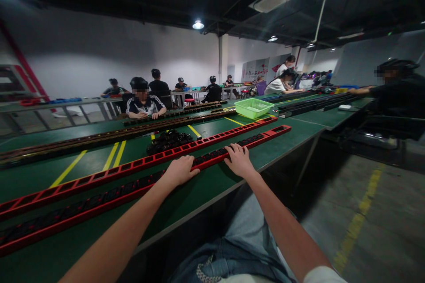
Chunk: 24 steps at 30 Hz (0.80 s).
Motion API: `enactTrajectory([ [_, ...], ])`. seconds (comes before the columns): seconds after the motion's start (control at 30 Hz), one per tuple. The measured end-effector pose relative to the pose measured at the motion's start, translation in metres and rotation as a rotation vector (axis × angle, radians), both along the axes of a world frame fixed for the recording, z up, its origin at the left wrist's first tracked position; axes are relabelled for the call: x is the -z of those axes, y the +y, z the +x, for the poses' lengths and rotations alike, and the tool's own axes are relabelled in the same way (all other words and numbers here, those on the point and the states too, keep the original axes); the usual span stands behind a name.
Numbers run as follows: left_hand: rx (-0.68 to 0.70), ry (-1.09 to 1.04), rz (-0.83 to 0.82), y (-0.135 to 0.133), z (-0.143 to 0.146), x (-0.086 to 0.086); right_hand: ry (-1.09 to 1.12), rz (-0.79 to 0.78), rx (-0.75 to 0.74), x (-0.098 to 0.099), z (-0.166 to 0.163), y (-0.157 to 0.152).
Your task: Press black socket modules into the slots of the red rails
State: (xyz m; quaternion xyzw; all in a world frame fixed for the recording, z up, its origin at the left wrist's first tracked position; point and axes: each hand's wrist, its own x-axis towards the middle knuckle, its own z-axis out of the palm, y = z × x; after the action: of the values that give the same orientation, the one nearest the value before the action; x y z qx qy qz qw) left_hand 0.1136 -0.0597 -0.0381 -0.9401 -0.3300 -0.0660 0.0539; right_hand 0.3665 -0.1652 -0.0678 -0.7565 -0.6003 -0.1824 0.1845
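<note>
A long red rail point(277, 131) lies lengthwise on the green table, its slots filled with black parts point(112, 194). My left hand point(179, 171) grips this rail near its middle, fingers curled over the top and thumb along the near side. A short way to the right, my right hand point(239, 160) has its fingers over the same rail, thumb at the near edge. Just behind runs a second red rail point(135, 166) with open slots. Beyond that sits a heap of small black pieces point(171, 140), too dark to make out singly.
A light green plastic basket point(254, 108) stands farther back on the table point(282, 146). Brown rails point(99, 136) lie beyond the heap. Across the table a person point(145, 99) works, and another person point(395, 90) sits at right. Black rails point(308, 102) are near the latter.
</note>
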Motion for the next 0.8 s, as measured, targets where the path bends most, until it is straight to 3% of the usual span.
enactTrajectory([
  [0.5, -0.031, 0.107, -0.019, 0.007, 0.002, -0.014, 0.009, 0.034, -0.034, -0.002, 0.0, -0.002],
  [0.8, 0.014, 0.182, -0.117, 0.012, -0.023, -0.028, -0.033, 0.059, -0.166, -0.009, -0.002, -0.007],
])
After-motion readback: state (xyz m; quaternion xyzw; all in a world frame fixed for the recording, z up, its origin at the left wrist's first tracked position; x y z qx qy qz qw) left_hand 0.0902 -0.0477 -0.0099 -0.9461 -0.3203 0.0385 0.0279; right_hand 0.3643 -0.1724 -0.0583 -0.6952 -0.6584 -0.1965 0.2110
